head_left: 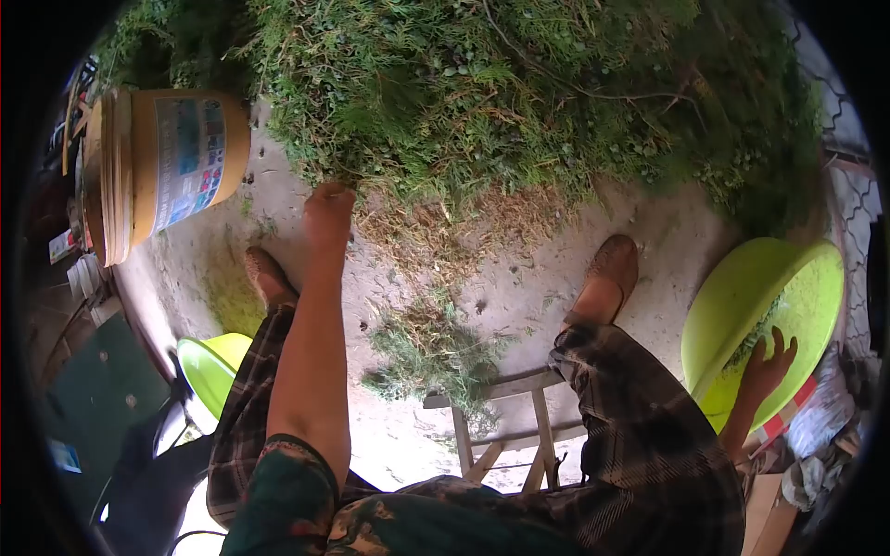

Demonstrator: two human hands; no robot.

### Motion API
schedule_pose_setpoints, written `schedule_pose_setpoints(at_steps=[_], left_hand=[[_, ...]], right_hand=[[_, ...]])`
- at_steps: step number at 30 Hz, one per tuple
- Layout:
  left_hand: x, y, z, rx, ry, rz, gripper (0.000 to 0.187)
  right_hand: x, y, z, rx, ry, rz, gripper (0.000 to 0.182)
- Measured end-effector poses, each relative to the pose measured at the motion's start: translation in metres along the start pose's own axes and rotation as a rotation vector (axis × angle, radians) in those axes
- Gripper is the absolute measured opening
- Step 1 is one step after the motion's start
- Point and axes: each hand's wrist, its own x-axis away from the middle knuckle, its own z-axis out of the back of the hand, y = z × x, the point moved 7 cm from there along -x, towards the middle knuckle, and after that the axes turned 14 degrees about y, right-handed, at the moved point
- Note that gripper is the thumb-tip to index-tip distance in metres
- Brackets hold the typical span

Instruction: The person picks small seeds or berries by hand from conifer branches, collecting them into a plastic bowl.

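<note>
A large heap of cut conifer branches [464,102] with small bluish cones fills the far part of the floor. At its near left edge is my left hand [329,211], slightly blurred, fingers curled closed against the greenery. What they hold is hidden. Off to the right, my right hand [766,372] reaches into a lime-green basin [718,306], its fingers spread apart. Small green bits, perhaps cones, lie in the basin beside that hand. Between my feet sits a small clump of loose green sprigs [436,357].
A yellow-orange bucket [190,167] with a printed label lies on the left. Nearer my left leg is another green basin [211,371]. Part of a wooden frame [501,389] shows between my legs. Brown dry needles [436,232] litter the concrete. Bags and cardboard [768,514] are at lower right.
</note>
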Motion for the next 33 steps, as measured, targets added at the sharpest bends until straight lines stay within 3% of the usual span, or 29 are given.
schedule_pose_setpoints(at_steps=[2, 3, 5, 7, 8, 10, 13, 15, 16, 18, 19, 21, 22, 23, 24, 25, 26, 28, 29, 31, 32, 33], left_hand=[[-0.006, -0.010, -0.006, -0.036, 0.064, -0.079, 0.024], [-0.007, -0.014, -0.011, -0.061, 0.117, -0.161, 0.024], [-0.010, -0.019, -0.018, -0.063, 0.078, -0.153, 0.021], [0.013, -0.036, -0.021, 0.617, -0.164, 0.466, 0.017], [0.023, -0.031, -0.014, 0.620, -0.160, 0.461, 0.017], [0.055, -0.015, -0.014, 1.064, -0.248, 0.671, 0.016], [0.082, -0.004, -0.008, 0.932, -0.243, 0.615, 0.016], [0.099, 0.014, -0.003, 0.854, -0.275, 0.571, 0.015], [0.108, 0.021, -0.003, 0.776, -0.309, 0.533, 0.015], [0.134, 0.049, -0.003, 0.736, -0.484, 0.376, 0.018], [0.149, 0.070, 0.002, 0.699, -0.583, 0.327, 0.020], [0.169, 0.101, 0.008, 0.727, -0.787, 0.011, 0.019], [0.154, 0.101, 0.016, 0.431, -0.713, -0.118, 0.017], [0.132, 0.077, 0.013, 0.696, -0.589, 0.087, 0.016], [0.100, 0.060, 0.020, 0.513, -0.411, 0.149, 0.019], [0.068, 0.036, 0.026, 0.468, -0.198, 0.130, 0.018], [0.039, 0.008, 0.027, 0.424, -0.093, 0.125, 0.019], [-0.019, -0.035, 0.023, 0.094, 0.124, -0.028, 0.029], [-0.034, -0.043, 0.014, 0.092, 0.121, -0.030, 0.029], [-0.050, -0.033, 0.012, -0.204, 0.353, -0.274, 0.036], [-0.056, -0.032, 0.006, -0.203, 0.349, -0.271, 0.036], [-0.061, -0.026, -0.001, -0.075, 0.216, -0.285, 0.037]], right_hand=[[0.017, -0.029, 0.004, 0.326, 0.094, 0.432, 0.030], [0.020, -0.065, 0.009, 0.333, 0.093, 0.426, 0.030], [0.011, -0.128, 0.013, -0.223, 0.083, -0.235, 0.025], [0.022, -0.139, -0.018, -0.675, -0.233, -0.307, 0.022], [0.037, -0.162, -0.042, -0.837, -0.488, -0.322, 0.022], [0.074, -0.231, -0.093, -0.983, -0.994, -0.368, 0.024], [0.149, -0.263, -0.162, -0.946, -1.443, -0.506, 0.031], [0.196, -0.278, -0.189, -0.854, -1.717, -0.485, 0.045], [0.209, -0.282, -0.194, -0.857, -1.717, -0.484, 0.045], [0.238, -0.288, -0.195, -0.921, -1.849, -0.766, 0.058], [0.245, -0.289, -0.196, -0.923, -1.849, -0.765, 0.058], [0.262, -0.292, -0.189, -0.991, -1.979, -1.091, 0.062], [0.258, -0.294, -0.184, -0.984, -1.934, -1.185, 0.051], [0.260, -0.289, -0.188, -0.983, -1.935, -1.184, 0.051], [0.261, -0.282, -0.194, -1.029, -1.946, -1.121, 0.044], [0.262, -0.280, -0.198, -1.075, -1.956, -1.056, 0.037], [0.256, -0.284, -0.194, -1.085, -1.895, -1.156, 0.028], [0.255, -0.280, -0.195, -1.085, -1.894, -1.124, 0.029], [0.255, -0.278, -0.195, -1.080, -1.891, -1.100, 0.029], [0.257, -0.277, -0.195, -1.059, -1.884, -1.101, 0.029], [0.258, -0.275, -0.195, -1.040, -1.880, -1.095, 0.029], [0.258, -0.274, -0.195, -1.036, -1.882, -1.095, 0.029]])
